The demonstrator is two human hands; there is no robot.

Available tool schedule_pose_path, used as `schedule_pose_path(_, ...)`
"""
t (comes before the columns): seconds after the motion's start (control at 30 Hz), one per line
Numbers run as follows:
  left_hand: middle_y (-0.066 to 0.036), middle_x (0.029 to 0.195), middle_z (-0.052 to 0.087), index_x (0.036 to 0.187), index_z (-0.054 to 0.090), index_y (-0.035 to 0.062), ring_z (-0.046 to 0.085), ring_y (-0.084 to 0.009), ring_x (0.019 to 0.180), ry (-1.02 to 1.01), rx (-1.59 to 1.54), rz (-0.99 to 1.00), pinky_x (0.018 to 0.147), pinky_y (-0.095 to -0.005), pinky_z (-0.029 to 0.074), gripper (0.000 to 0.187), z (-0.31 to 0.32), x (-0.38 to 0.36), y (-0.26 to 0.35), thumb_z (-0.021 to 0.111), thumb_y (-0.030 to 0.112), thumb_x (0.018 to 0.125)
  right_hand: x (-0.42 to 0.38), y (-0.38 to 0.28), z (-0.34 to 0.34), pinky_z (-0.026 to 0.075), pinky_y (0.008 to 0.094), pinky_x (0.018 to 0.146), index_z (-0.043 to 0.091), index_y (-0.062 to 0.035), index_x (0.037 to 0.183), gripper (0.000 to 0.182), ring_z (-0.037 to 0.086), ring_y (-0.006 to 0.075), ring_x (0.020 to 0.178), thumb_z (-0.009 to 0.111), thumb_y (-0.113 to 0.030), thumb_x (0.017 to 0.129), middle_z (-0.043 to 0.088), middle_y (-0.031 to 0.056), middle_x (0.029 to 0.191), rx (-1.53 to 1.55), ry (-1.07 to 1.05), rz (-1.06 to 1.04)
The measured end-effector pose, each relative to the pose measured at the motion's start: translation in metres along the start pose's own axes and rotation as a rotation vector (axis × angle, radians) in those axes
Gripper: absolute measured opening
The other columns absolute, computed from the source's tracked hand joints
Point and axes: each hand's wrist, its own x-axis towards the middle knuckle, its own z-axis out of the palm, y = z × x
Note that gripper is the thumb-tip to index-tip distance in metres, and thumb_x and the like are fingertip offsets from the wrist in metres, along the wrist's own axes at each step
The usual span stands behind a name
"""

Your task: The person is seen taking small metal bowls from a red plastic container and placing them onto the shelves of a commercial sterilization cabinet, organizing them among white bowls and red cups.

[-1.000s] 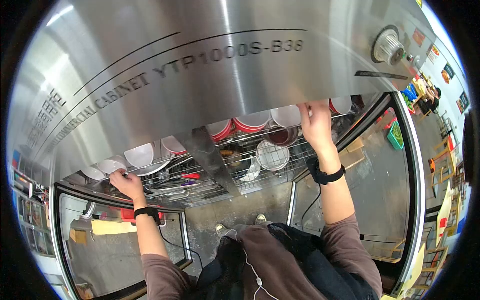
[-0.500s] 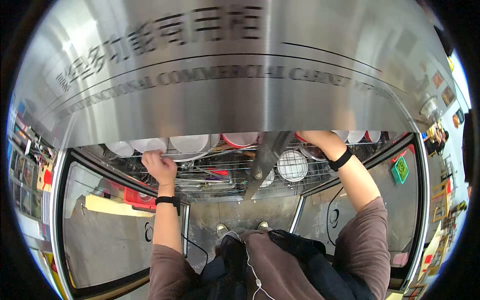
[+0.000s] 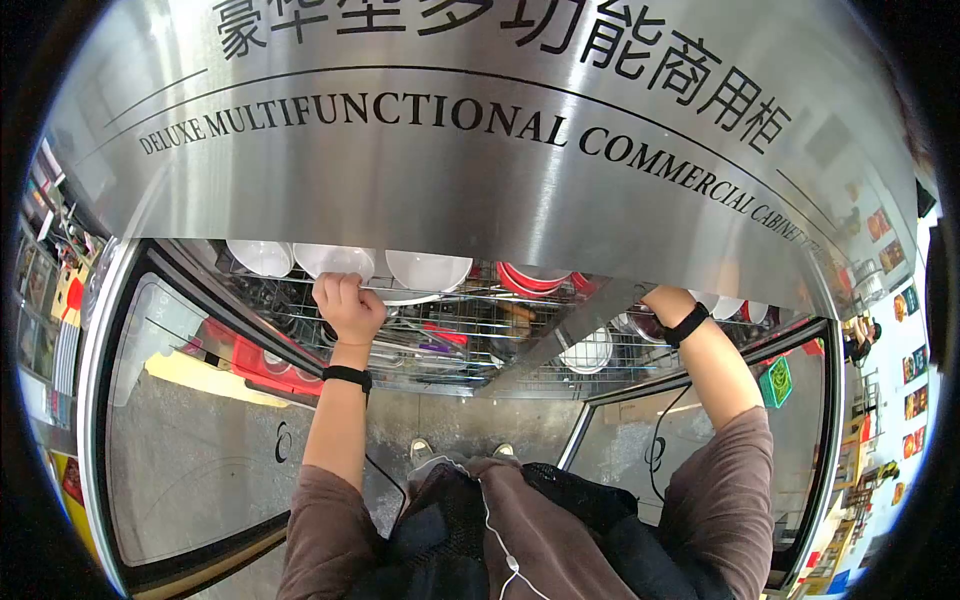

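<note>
My left hand [image 3: 350, 308] is closed at the front edge of a wire shelf [image 3: 470, 325], beside white bowls [image 3: 330, 260]; its fingers curl over the edge. My right forearm reaches under the steel cabinet's top panel [image 3: 450, 190], and most of my right hand [image 3: 668, 300] is hidden behind it, near the centre post. Red bowls [image 3: 530, 278] stand on the shelf left of that post. On a lower level lie a white plate [image 3: 587, 352] and some utensils.
Glass cabinet doors stand open on the left [image 3: 200, 450] and right [image 3: 740, 440]. Behind the left glass is a red tray [image 3: 270, 368]; behind the right, a green basket [image 3: 775, 382]. Another person [image 3: 858, 338] is far right.
The view has turned, and the panel's lettering is now sharp. My left hand still rests at the shelf edge. My right hand has gone further out of sight behind the panel.
</note>
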Motion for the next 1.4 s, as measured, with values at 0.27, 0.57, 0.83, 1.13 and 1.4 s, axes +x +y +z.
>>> schedule_pose_path(0.27,-0.014,0.093,0.057,0.096,0.060,0.0049,0.055,-0.0389,0.095,-0.012,0.042,0.023,0.088,-0.0500,0.043,0.030,-0.002,0.004,0.003,0.058,-0.003,0.067,-0.013,0.023,0.001,0.053,0.0494,0.087,0.071,-0.0026,0.109,0.030,0.066,0.0425,0.100,0.073,-0.012,0.081,0.071,0.0204,0.110,-0.033,0.052,0.090)
schedule_pose_path(0.57,-0.018,0.093,0.057,0.094,0.057,0.0026,0.053,-0.0414,0.097,-0.016,0.139,0.028,0.091,-0.0532,0.041,0.027,-0.001,0.004,0.008,0.054,-0.002,0.068,-0.095,0.068,0.019,0.054,0.0489,0.088,0.071,-0.0024,0.111,0.033,0.067,0.0430,0.102,0.075,-0.011,0.080,0.071,0.0206,0.113,0.165,0.487,0.442)
schedule_pose_path(0.83,-0.019,0.093,0.056,0.088,0.054,0.0018,0.052,-0.0441,0.098,-0.025,0.215,-0.009,0.089,-0.0555,0.041,0.024,-0.003,0.011,0.024,0.053,-0.004,0.065,-0.136,0.080,0.023,0.055,0.0470,0.092,0.079,-0.0091,0.096,0.023,0.065,0.0406,0.110,0.078,-0.023,0.078,0.074,0.0180,0.107,0.238,0.254,0.692)
schedule_pose_path(1.13,-0.019,0.092,0.055,0.090,0.054,0.0000,0.052,-0.0437,0.097,-0.050,0.308,-0.068,0.086,-0.0536,0.041,0.023,-0.005,0.011,0.032,0.054,-0.005,0.067,-0.135,0.082,0.014,0.056,0.0516,0.080,0.074,-0.0050,0.082,0.019,0.068,0.0384,0.089,0.069,-0.023,0.078,0.073,0.0169,0.087,0.181,0.187,0.653)
schedule_pose_path(1.4,-0.019,0.093,0.054,0.089,0.053,0.0000,0.052,-0.0436,0.098,-0.051,0.341,-0.051,0.087,-0.0528,0.041,0.024,-0.007,0.014,0.037,0.055,-0.006,0.066,-0.159,0.081,-0.012,0.054,0.0476,0.085,0.077,-0.0030,0.099,0.015,0.067,0.0397,0.095,0.071,-0.009,0.086,0.073,0.0169,0.094,0.431,0.434,0.673)
